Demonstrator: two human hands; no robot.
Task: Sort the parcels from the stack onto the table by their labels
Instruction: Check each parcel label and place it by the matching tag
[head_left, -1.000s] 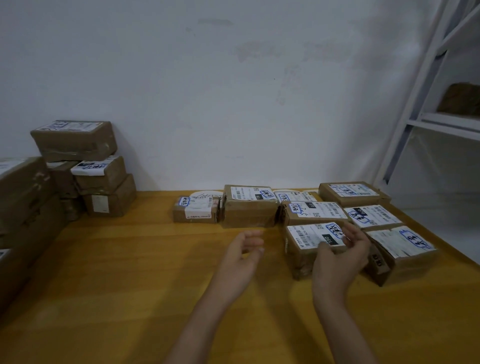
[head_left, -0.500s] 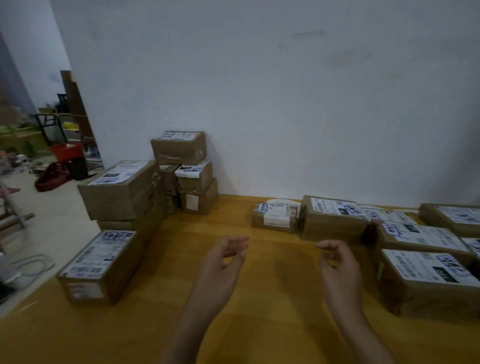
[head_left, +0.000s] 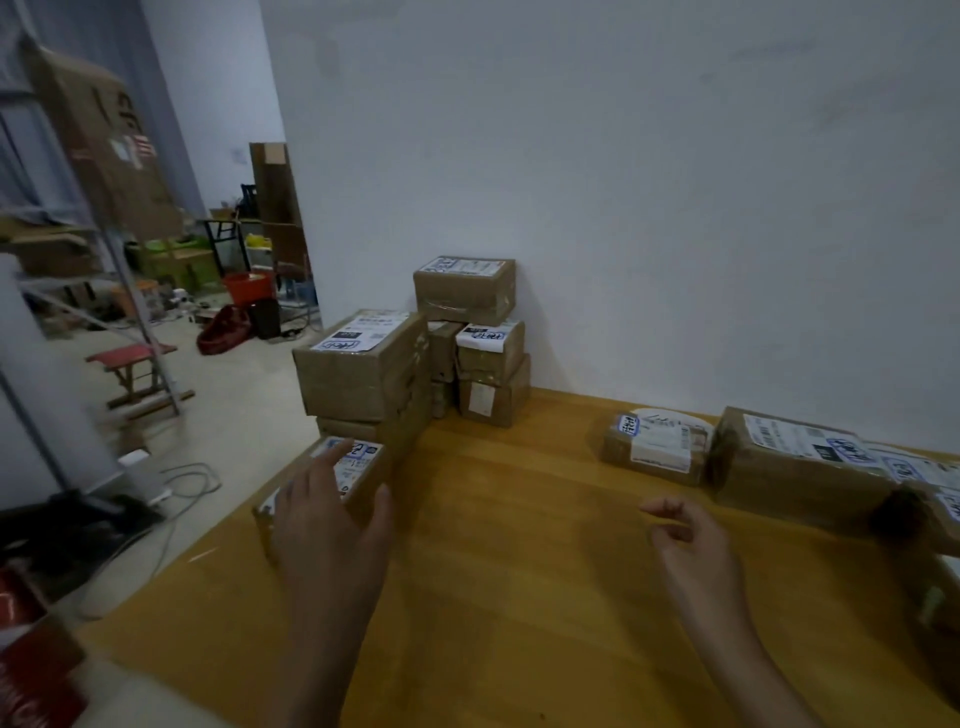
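A stack of brown cardboard parcels (head_left: 363, 364) with white labels stands at the table's far left corner against the wall. A low parcel (head_left: 358, 470) lies in front of the stack at the table's left edge. My left hand (head_left: 327, 514) is spread open just over this parcel, fingers above its label, not gripping it. My right hand (head_left: 685, 540) hovers over the bare table middle, fingers loosely curled, holding nothing. Sorted parcels (head_left: 654, 447) (head_left: 800, 462) lie in a row at the right.
The yellow wooden table (head_left: 519, 571) meets a white wall behind. Left of the table lies an open floor with cables (head_left: 187, 483), a red stool (head_left: 130, 364), metal shelving and clutter. More sorted parcels run off the right edge.
My view has swung left from the sorted parcels to the stack. My left hand has reached left to the low parcel at the table edge; my right hand left the sorted parcel.
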